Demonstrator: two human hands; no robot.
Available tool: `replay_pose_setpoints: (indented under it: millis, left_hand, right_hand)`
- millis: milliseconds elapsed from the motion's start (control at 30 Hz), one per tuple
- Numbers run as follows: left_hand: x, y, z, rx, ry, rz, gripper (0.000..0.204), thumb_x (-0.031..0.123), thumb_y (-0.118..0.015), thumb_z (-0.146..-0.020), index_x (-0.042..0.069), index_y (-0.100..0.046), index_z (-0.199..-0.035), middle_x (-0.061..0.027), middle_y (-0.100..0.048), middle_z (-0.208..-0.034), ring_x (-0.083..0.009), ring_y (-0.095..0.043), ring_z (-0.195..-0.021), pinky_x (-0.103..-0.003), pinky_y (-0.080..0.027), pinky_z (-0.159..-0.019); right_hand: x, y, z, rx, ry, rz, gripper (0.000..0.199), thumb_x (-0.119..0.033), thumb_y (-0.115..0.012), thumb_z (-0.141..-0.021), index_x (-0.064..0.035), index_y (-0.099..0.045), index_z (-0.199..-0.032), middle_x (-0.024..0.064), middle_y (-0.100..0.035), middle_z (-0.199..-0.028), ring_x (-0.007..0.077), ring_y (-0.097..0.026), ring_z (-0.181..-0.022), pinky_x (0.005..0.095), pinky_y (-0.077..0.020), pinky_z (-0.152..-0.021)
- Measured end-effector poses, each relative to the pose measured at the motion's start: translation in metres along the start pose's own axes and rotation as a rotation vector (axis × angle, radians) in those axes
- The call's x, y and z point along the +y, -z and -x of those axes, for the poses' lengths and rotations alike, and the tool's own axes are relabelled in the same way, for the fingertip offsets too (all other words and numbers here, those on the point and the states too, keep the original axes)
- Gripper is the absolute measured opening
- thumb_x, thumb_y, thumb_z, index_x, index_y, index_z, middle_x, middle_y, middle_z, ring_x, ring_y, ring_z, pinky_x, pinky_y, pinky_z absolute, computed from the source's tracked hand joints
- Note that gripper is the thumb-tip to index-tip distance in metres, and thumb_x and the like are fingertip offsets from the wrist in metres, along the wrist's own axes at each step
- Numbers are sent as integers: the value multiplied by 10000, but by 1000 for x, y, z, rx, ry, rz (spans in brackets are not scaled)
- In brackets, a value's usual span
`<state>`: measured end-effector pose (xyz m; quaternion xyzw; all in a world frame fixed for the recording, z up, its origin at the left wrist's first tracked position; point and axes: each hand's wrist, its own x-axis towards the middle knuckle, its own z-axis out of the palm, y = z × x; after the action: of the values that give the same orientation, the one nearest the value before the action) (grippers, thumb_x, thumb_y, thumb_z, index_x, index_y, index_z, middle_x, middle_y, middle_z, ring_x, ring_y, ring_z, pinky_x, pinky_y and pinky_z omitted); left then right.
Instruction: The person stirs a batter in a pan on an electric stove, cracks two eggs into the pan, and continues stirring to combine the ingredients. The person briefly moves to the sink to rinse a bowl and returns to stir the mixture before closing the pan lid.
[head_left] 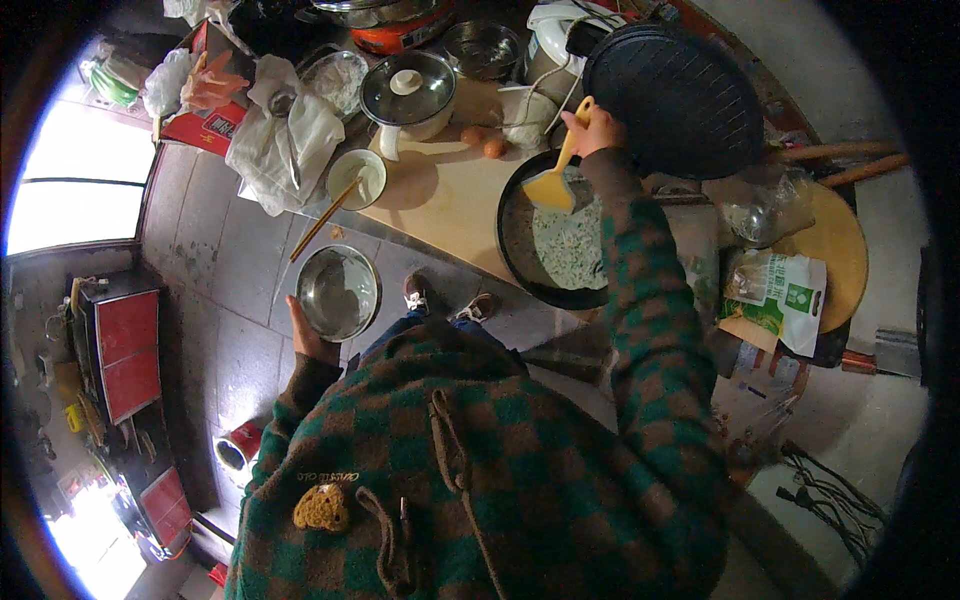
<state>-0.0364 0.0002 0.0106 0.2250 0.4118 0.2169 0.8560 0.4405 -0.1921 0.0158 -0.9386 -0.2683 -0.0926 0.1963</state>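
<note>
With my left hand (309, 330) I hold a steel bowl (358, 323) by its side, away from the table; a thin pale film coats its inside. My right hand (597, 131) is closed round the handle of a yellow spatula (549, 189). The spatula's flat blade is over the dark round pan (514, 235), at the left edge of a pale batter flecked with green (566, 252). Whether the blade touches the batter I cannot tell. My right sleeve hides the pan's right side. Behind my right hand the ridged black lid (675, 100) stands raised.
A white bowl (369, 163) with chopsticks (325, 220) across its rim sits at the table's left edge. Beyond it are a lidded pot (432, 122), brown eggs (494, 148) and a crumpled plastic bag (270, 160). At right, a green-white packet (775, 290) lies by a round board (838, 245).
</note>
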Motion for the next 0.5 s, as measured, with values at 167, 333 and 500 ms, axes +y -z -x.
replay_pose_setpoints:
  millis: [167,333,500]
  left_hand:
    - [-1,-5,-1,-18,-6,-5,610,539,-357,-905,61,-409,-1280,-129,-490,-1252,-290,-496,-1118,-446,-412,-937]
    - [-4,-10,-8,-59,-17,-29,606,538,-352,-906,65,-410,-1280,-124,-488,-1257,-291,-492,-1123,-447,-408,-945]
    - [-4,-14,-10,-43,21,-40,641,558,-329,-900,59,-392,-1297,-132,-466,-1282,-316,-473,-1143,-461,-396,-956]
  right_hand:
    - [5,16,18,-300,-80,-114,461,-440,-647,-775,11,-602,-863,138,-652,-735,202,-638,-523,314,-520,-524]
    - [6,-7,36,-353,-166,-306,422,-395,-674,-752,7,-601,-857,145,-649,-732,238,-629,-562,336,-504,-510]
    - [35,-19,16,-96,-284,-268,472,-456,-694,-684,-21,-617,-851,170,-645,-779,343,-628,-728,421,-490,-644]
